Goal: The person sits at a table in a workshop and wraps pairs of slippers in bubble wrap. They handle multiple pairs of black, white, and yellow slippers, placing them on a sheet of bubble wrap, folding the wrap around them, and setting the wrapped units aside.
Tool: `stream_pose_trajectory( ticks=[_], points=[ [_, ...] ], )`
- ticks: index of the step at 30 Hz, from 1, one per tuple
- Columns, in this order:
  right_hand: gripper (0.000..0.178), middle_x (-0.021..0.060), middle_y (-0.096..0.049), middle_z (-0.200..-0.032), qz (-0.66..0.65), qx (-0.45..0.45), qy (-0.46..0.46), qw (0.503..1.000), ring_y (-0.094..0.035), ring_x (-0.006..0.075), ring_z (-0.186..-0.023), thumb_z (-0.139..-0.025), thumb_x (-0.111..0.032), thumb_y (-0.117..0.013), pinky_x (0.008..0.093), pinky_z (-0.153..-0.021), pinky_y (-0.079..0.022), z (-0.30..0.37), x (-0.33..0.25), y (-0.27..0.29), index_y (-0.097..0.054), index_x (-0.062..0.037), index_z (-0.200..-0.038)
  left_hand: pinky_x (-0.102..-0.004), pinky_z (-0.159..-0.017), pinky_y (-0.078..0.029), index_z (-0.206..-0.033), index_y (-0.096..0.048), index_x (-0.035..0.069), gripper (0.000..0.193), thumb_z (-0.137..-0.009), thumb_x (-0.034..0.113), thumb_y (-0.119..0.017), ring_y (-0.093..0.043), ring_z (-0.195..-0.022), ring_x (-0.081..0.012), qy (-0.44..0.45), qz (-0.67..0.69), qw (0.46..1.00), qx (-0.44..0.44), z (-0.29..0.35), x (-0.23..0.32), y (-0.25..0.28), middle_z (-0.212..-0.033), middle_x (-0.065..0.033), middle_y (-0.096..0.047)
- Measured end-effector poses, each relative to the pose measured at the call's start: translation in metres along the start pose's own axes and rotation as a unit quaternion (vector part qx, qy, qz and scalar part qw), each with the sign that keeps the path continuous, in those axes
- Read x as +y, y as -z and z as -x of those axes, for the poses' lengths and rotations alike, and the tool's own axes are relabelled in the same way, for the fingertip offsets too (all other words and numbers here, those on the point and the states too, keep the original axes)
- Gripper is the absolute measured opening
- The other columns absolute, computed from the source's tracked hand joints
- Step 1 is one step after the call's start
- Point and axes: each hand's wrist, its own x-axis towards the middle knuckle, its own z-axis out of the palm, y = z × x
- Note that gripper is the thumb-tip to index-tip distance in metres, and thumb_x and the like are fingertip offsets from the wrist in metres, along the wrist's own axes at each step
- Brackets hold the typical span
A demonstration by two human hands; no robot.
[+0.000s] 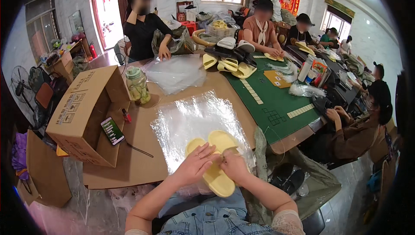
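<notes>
At lower centre, the left hand [196, 163] lies over yellow slippers [218, 184], grip unclear, while the right hand [235, 165] grasps one, apparently arranging them; steady aligning seems needed next.

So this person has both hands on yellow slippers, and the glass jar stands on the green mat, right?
Not quite: the head view shows the glass jar on the brown tabletop, not the green mat. The left hand and right hand are indeed on the yellow slippers.
</notes>
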Motion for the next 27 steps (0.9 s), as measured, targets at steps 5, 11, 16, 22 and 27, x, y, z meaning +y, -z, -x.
stream_pose_trajectory(
  ticks=[5, 11, 16, 22, 27],
  points=[
    [0.03, 0.0229, -0.064, -0.093, -0.037, 0.121, 0.094, 0.987, -0.065, 0.0447, -0.083, -0.09, -0.028, -0.068, 0.053, -0.073, -0.052, -0.051, 0.0, -0.028, -0.055, -0.0016, -0.097, -0.0494, -0.122, -0.028, -0.14, -0.06, 0.009, 0.039, -0.104, 0.017, -0.046, -0.035, -0.148, -0.041, -0.025, 0.023, 0.999, 0.001, 0.002, 0.018, 0.007, -0.157, -0.0152, -0.045],
    [0.036, 0.0225, -0.064, -0.108, -0.01, 0.054, -0.064, 0.996, -0.067, 0.0453, -0.091, -0.102, -0.038, -0.052, 0.0561, -0.079, -0.053, -0.125, -0.01, -0.065, -0.055, -0.0037, -0.11, -0.0481, -0.122, -0.027, -0.139, -0.062, 0.009, 0.04, -0.104, 0.019, -0.045, -0.035, -0.148, -0.0399, 0.02, 0.059, 0.997, -0.036, 0.018, 0.029, 0.017, -0.156, -0.015, -0.046],
    [0.035, 0.0194, -0.061, -0.114, -0.017, 0.069, -0.073, 0.995, -0.067, 0.0445, -0.095, -0.102, -0.041, -0.05, 0.0558, -0.079, -0.053, -0.125, -0.009, -0.076, -0.052, -0.0087, -0.115, -0.0484, -0.123, -0.026, -0.14, -0.062, 0.013, 0.041, -0.104, 0.027, -0.048, -0.034, -0.149, -0.0384, 0.062, 0.108, 0.989, -0.074, 0.032, -0.005, 0.028, -0.157, -0.0133, -0.046],
    [0.037, 0.0164, -0.06, -0.116, -0.017, 0.083, -0.088, 0.992, -0.066, 0.0434, -0.097, -0.101, -0.045, -0.051, 0.0559, -0.081, -0.052, -0.124, -0.007, -0.079, -0.05, -0.0121, -0.118, -0.0465, -0.121, -0.03, -0.145, -0.057, 0.015, 0.049, -0.097, 0.024, -0.06, -0.036, -0.147, -0.0398, 0.1, -0.053, 0.984, 0.135, 0.021, -0.086, 0.026, -0.157, -0.0145, -0.044],
    [0.033, 0.0156, -0.063, -0.111, -0.019, 0.114, -0.071, 0.991, -0.066, 0.0407, -0.095, -0.098, -0.039, -0.06, 0.0536, -0.08, -0.052, -0.12, -0.006, -0.082, -0.053, -0.0104, -0.112, -0.0465, -0.12, -0.031, -0.146, -0.054, 0.013, 0.052, -0.096, 0.023, -0.06, -0.038, -0.146, -0.0404, 0.139, -0.045, 0.971, 0.187, 0.009, -0.12, 0.012, -0.157, -0.0204, -0.043]
  ],
)
